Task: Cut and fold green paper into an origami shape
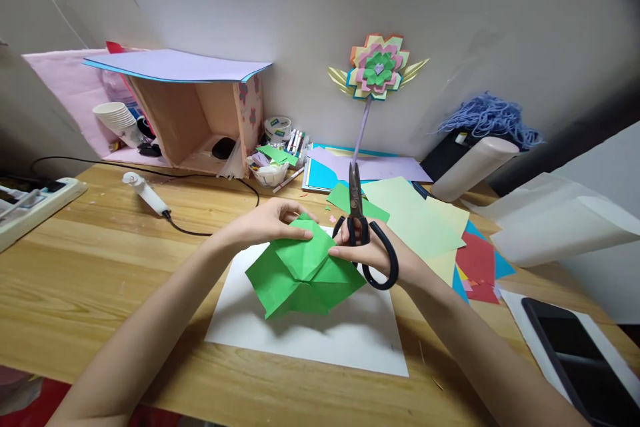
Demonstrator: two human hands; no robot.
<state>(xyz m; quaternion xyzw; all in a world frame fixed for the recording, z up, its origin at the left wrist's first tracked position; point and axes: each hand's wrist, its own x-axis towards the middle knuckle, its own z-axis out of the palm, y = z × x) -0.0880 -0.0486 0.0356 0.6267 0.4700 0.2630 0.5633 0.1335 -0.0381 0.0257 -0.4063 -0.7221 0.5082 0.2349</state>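
A folded sheet of green paper (300, 267), creased into several flaps, is held up over a white sheet (320, 357) on the table. My left hand (273, 221) pinches its upper left part, thumb on top. My right hand (367, 250) grips the right side of the green paper between thumb and fingers. Black-handled scissors (355, 200) hang on that same hand, blades pointing up and away, one handle loop over the wrist side. The fingers under the paper are partly hidden.
Behind are loose coloured papers (415, 210), a layered paper flower (379, 70) against the wall and a small bowl (270, 173) of scraps. A glue gun (145, 193) with a cord lies left. A black phone-like device (575, 347) lies right; an open box (195, 113) stands at back left.
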